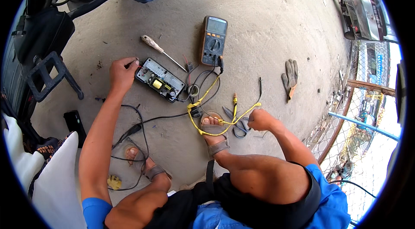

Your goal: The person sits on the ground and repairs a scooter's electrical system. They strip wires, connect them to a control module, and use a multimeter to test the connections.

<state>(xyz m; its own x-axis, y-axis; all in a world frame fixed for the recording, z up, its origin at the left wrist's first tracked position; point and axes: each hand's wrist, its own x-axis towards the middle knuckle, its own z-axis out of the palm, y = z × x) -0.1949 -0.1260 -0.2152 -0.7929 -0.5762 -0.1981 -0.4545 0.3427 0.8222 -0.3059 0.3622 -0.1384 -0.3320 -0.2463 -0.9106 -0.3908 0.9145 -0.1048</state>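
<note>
Head view, multimeter on dusty ground, chain-link fence

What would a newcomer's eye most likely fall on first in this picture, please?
Probably the opened black case with its bared circuit board, on the ground beside the left hand. The bright yellow lead looping from the picture's middle toward the right hand might catch the eye next, then the multimeter with its orange buttons, near the top centre.

Orange capital lettering stands on the dark cloth beyond the ground's lower left edge; the digital multimeter's display and button markings are too small to read.
</note>
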